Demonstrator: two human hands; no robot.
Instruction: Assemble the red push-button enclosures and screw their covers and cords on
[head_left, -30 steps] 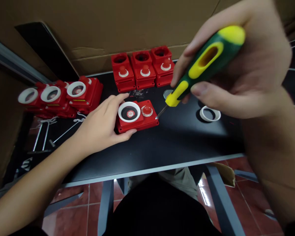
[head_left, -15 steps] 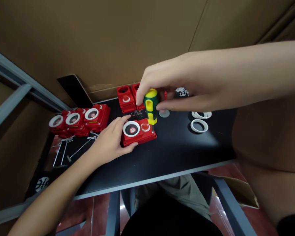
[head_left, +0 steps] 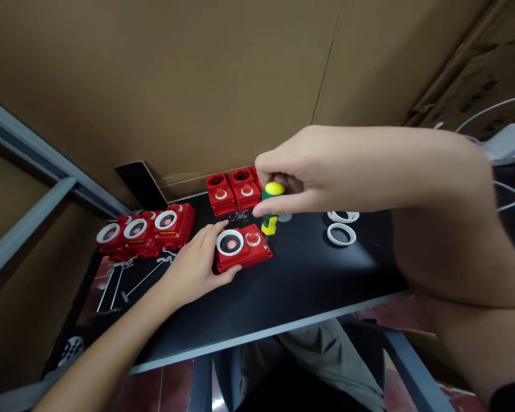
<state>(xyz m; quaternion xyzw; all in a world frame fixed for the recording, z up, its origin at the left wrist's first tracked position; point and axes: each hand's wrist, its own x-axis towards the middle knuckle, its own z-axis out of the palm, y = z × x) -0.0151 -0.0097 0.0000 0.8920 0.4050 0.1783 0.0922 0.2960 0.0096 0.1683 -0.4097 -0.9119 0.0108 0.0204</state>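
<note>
A red box-shaped unit [head_left: 245,261] lies on the black tabletop, with a white ring [head_left: 230,242] around a dark round window and a clear-ringed red button beside it. My left hand [head_left: 201,260] grips its left end, thumb at the near side and fingers at the far side. In my right hand [head_left: 289,183] is a screwdriver [head_left: 269,224] with a green and yellow handle, held nearly upright. Its tip meets the right end of the unit, at a corner screw spot. My right fingers are wrapped round the handle and partly hidden behind it.
Several red units with white rings [head_left: 166,221] stand at the left. Red units without rings [head_left: 242,191] stand at the back. Loose white rings [head_left: 341,234] lie to the right. A dark phone-like slab [head_left: 141,184] leans on the cardboard wall [head_left: 223,86]. Metal rods [head_left: 117,286] lie at left.
My right hand has turned about the screwdriver, its wrist now more bent. The view has shifted slightly, and the screwdriver tip stays at the unit's right end. My left hand keeps its hold.
</note>
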